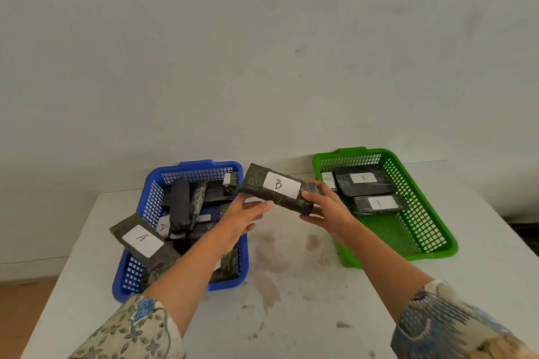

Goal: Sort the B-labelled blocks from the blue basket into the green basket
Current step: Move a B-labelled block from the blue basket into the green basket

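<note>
So a dark block [277, 188] with a white "B" label is being held up in the air, right between the blue basket [186, 169] and the green basket [420, 192], over the back-middle part of the worktop [291, 315]. Its long axis runs from upper left, toward the blue basket's far corner, down to lower right, label face turned up. The right hand [326, 207] is clamped around the block's right end, so that grip is clenched on it. The left hand [242, 218] is kept under the left end, fingers loosely spread; whether it's actually gripping can't be told. Three B blocks are lying in the green basket's far end, and an "A" block [140, 239] is propped over the blue basket's left rim.
</note>
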